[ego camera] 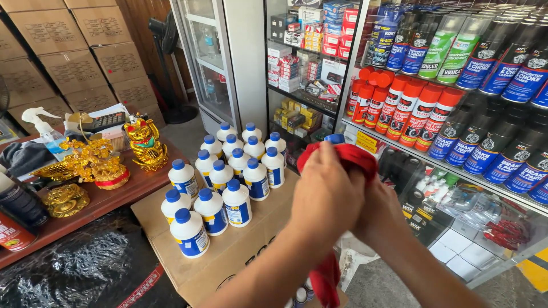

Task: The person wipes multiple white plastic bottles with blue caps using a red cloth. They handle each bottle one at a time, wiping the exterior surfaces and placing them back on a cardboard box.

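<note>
My left hand and my right hand are pressed together at chest height over a red cloth. The cloth is wrapped around a white bottle whose blue cap pokes out at the top. My left hand grips the cloth from the front. My right hand sits behind it, mostly hidden, holding the wrapped bottle. A tail of the cloth hangs down below my forearms. Several matching white bottles with blue caps stand on a cardboard box just left of my hands.
A wooden table at the left bears golden figurines, a spray bottle and a calculator. Shelves of spray cans fill the right side. A glass-door cabinet and stacked cartons stand behind.
</note>
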